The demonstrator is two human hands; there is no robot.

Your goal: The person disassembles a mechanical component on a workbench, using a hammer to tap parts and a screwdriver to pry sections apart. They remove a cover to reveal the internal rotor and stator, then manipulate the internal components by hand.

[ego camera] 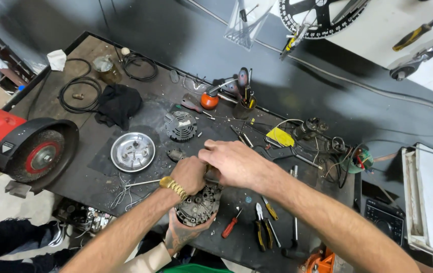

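Note:
A dirty grey alternator sits at the near edge of the dark workbench. My left hand, with a gold watch on the wrist, is closed in a fist on the alternator's top. My right hand lies across next to it, its fingers curled over the same upper part; what they grip is hidden. Another person's tattooed hand supports the alternator from below.
A red bench grinder stands at the left. A round metal bowl, a finned alternator cover and a black cloth lie behind my hands. A red screwdriver, pliers and a hammer lie at the right.

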